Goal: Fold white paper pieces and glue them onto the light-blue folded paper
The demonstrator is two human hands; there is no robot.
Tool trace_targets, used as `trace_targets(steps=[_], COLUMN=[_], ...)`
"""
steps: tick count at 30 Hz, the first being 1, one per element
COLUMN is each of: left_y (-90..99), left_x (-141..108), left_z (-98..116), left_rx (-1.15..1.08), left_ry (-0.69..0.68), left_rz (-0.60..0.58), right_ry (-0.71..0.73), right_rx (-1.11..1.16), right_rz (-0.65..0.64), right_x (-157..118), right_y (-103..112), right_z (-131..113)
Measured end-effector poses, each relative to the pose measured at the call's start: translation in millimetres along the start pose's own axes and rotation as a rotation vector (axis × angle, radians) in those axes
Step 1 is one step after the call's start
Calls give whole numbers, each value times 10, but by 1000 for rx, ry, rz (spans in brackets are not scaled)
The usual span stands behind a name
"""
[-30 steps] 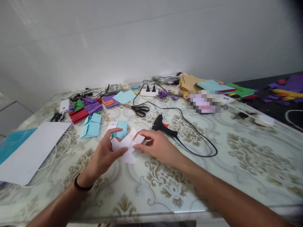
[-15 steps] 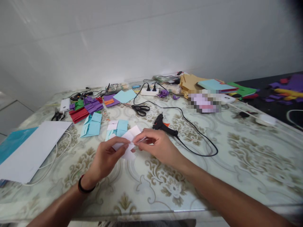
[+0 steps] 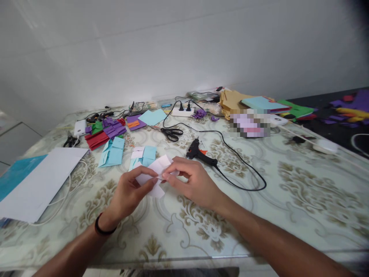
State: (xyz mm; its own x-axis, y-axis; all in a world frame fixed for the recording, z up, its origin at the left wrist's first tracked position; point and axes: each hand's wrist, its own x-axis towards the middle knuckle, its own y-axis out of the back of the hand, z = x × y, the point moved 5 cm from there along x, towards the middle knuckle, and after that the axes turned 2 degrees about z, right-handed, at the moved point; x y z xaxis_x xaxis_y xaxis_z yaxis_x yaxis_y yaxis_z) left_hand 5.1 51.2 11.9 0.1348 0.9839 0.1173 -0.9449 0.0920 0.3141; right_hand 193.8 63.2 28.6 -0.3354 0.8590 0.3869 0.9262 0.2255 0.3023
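Note:
A folded piece of white paper [image 3: 158,165] is pinched between both hands above the table, its flaps sticking out around the fingers. My left hand [image 3: 133,188] grips its left side with thumb and forefinger; a dark band circles that wrist. From the right, my right hand [image 3: 190,177] presses the paper's middle with closed fingertips, close to the left ones. Just behind the hands lie folded light-blue and pale paper pieces [image 3: 148,154]. Another folded light-blue paper stack [image 3: 114,152] is farther left. A black glue gun [image 3: 198,151] rests beyond my right hand.
Black-handled scissors [image 3: 172,134] lie near a white power strip [image 3: 183,112]. The glue gun's black cord [image 3: 245,166] loops across the right side. White sheets [image 3: 46,182] are at left, with purple [image 3: 114,129] and red strips [image 3: 97,141] behind. A brown paper stack [image 3: 230,100] sits at back right.
The right fingers have shifted slightly on the white paper, and its flaps have tilted a little. Both hands stay in nearly the same place.

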Motion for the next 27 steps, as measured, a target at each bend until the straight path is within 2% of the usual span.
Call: trace_targets(steps=[4,7,10,14,17,19,23,27], left_y=[13,19,-20,-21,-47,-61,-67,-65], left_x=[-4,-7,3,28,33,26,-10,-63], left_z=[-13,-20,-36,-57,-79,-82,-66,-38], left_rx=[23,-101,-188,-68,-80,-127,-104,58], left_ry=[-24,12,78,106,141,156,133,78], left_rz=[56,110,47,9,-34,-32,35,108], right_ry=[11,50,128,167,171,120,-113,-322], right_rx=[-68,-86,-90,-100,-90,-7,235,302], right_rz=[46,87,124,129,146,176,231,84], right_x=[-3,-14,-30,-54,-77,-88,-88,-74], right_y=[-11,-27,-42,-64,-76,-83,-121,-236], right_z=[16,19,1,-8,-20,0,139,251])
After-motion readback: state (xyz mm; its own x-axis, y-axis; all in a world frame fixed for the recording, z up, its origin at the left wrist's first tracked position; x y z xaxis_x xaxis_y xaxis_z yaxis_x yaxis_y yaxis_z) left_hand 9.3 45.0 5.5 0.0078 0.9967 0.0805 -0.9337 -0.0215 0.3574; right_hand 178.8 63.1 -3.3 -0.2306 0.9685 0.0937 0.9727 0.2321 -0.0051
